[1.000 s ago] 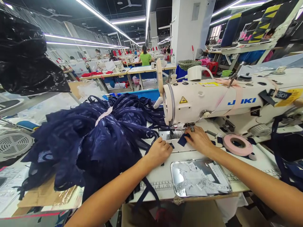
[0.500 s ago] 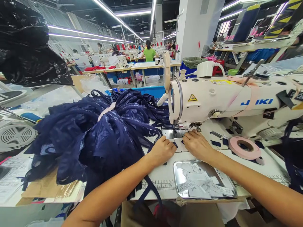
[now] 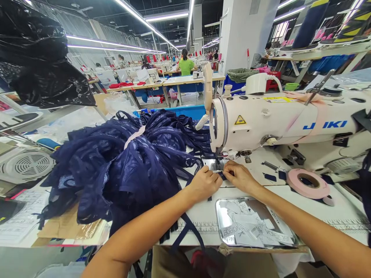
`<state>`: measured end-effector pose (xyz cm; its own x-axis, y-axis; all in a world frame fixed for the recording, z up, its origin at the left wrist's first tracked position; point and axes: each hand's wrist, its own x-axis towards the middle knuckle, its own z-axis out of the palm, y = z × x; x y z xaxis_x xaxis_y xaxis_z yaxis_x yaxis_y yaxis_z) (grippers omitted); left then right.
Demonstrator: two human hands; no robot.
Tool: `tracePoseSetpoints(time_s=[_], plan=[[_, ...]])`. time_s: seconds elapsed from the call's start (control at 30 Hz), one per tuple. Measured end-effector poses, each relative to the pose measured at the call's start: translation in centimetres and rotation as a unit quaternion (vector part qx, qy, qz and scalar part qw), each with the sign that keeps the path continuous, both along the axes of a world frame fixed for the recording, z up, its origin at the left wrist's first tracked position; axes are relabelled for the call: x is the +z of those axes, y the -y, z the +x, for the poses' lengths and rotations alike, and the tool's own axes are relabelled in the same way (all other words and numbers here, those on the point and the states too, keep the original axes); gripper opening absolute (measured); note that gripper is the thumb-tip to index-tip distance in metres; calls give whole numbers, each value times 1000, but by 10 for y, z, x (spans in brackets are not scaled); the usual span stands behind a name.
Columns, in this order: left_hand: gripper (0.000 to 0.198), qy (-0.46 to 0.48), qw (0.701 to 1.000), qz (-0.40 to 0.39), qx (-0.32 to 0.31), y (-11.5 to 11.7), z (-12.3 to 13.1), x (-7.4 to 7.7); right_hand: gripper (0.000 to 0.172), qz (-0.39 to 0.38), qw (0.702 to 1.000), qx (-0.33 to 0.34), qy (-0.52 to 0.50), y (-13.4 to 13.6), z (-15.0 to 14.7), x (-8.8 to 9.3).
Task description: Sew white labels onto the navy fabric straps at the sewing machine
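Observation:
My left hand (image 3: 205,183) and my right hand (image 3: 239,175) meet on the white sewing table just in front of the needle of a cream Juki sewing machine (image 3: 278,119). Both have their fingers pinched together on a small navy fabric piece (image 3: 222,175) between them. A large heap of navy lace garments (image 3: 124,162) lies to the left of my left hand, with straps trailing toward the needle plate.
A metal tray (image 3: 220,210) with several white printed labels sits near the table's front edge. A pink tape roll (image 3: 308,184) lies right of the machine base. Black plastic bag (image 3: 37,58) hangs upper left. A person in green works at far tables (image 3: 185,63).
My right hand has drawn left from beside the presser foot to meet my left hand, and both now pinch the navy piece. The view has shifted slightly.

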<state>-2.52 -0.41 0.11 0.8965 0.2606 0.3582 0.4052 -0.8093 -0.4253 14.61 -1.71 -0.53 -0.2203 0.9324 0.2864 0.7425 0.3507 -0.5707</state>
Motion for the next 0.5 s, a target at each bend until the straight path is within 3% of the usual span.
tracePoseSetpoints(time_s=[0.5], plan=[[18,-39,999,-26,3,3,3,4,24,9,999,-20,49,4,-2,1]])
